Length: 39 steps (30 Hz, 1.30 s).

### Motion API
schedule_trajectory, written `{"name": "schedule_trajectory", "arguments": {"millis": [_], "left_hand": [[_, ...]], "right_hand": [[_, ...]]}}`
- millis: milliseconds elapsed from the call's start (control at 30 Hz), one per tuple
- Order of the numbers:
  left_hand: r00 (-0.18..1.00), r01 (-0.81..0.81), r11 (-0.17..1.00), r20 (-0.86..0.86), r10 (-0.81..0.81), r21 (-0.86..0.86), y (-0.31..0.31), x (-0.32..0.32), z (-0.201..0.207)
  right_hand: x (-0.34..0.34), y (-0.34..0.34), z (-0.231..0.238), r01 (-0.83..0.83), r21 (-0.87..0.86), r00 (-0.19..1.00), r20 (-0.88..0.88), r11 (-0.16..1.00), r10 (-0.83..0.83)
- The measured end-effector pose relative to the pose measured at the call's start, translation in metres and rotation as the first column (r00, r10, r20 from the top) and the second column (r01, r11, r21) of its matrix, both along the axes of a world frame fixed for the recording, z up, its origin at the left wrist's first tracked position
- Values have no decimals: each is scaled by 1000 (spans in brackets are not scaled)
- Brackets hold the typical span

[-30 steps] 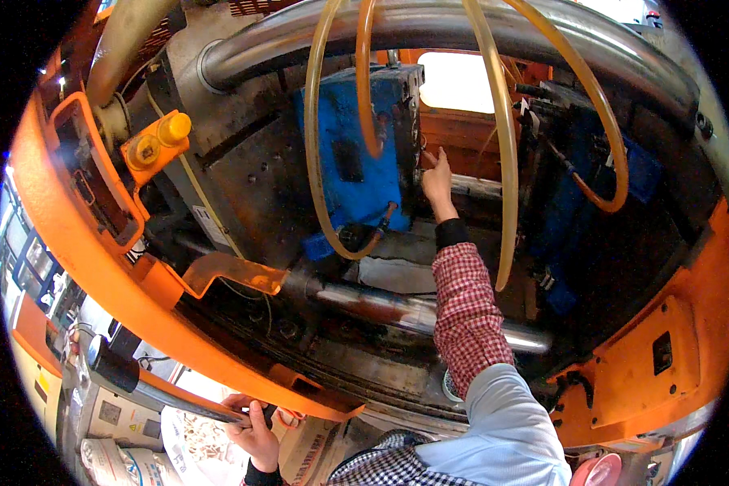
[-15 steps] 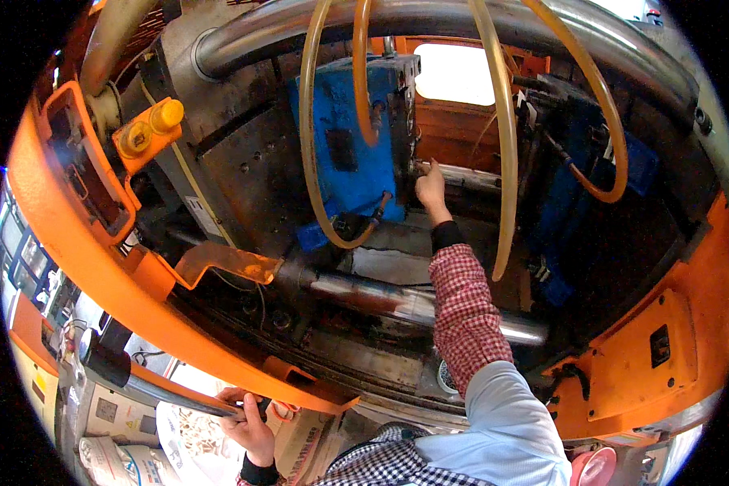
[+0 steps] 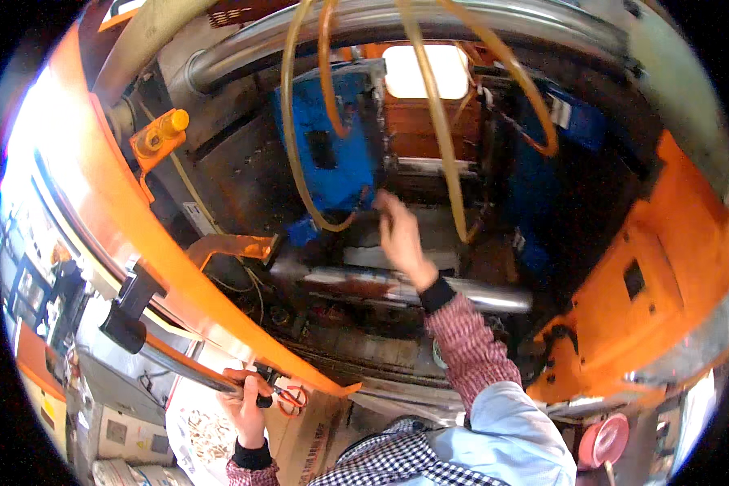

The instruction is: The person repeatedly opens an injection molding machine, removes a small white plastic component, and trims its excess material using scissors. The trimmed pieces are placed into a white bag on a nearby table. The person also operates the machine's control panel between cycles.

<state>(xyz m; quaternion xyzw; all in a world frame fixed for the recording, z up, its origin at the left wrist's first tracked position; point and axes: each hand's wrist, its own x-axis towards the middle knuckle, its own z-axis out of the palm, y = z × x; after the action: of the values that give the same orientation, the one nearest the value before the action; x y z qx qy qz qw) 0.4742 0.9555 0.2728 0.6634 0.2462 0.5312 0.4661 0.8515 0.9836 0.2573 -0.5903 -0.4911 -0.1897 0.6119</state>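
My left hand point(image 3: 249, 402) is wrapped round the end of a long bar handle point(image 3: 188, 364) on the orange sliding door point(image 3: 206, 301). Red-handled scissors point(image 3: 292, 398) show just beside it. My right hand point(image 3: 402, 239) reaches inside the machine, with its fingers by the lower right edge of a blue mould half point(image 3: 344, 166). Motion smears those fingertips, so whether they hold anything is unclear. A translucent hose point(image 3: 290, 121) loops down to the mould's lower corner, left of this hand. Facing it on the right is the other blue mould half point(image 3: 535, 190), in shadow.
Polished tie bars cross above point(image 3: 413, 36) and below point(image 3: 364, 285) my right hand. Another hose point(image 3: 439, 121) hangs nearby. An orange guard point(image 3: 624, 283) stands right. Below are a white bag of small pale pieces point(image 3: 206, 433), a carton point(image 3: 304, 441) and a pink basin point(image 3: 603, 440).
My right hand has drawn down and left from the mould's inner face. The orange door and its bar have shifted right relative to the frame, with my left hand still gripping. The view has moved too.
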Motion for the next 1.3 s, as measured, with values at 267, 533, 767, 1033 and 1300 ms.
{"name": "schedule_trajectory", "arguments": {"millis": [267, 533, 767, 1033, 1300], "left_hand": [[967, 250, 968, -66, -247, 27, -5, 21, -30], [867, 497, 868, 30, -497, 0, -57, 37, 4], [834, 547, 836, 66, -548, 42, -107, 72, -7], [830, 554, 827, 14, -557, 100, -142, 84, 1], [827, 552, 830, 77, -557, 78, -158, 85, 9]], "right_hand": [[-175, -247, -115, 197, -391, 973, 192, 899, -130], [-158, -406, 45, 927, 148, 321, 161, 344, -933], [-86, -458, 123, 988, 144, 17, 295, 62, -955], [-74, -457, 142, 972, 219, 12, 319, 86, -948], [-74, -460, 143, 980, 172, 44, 325, 105, -945]]}}
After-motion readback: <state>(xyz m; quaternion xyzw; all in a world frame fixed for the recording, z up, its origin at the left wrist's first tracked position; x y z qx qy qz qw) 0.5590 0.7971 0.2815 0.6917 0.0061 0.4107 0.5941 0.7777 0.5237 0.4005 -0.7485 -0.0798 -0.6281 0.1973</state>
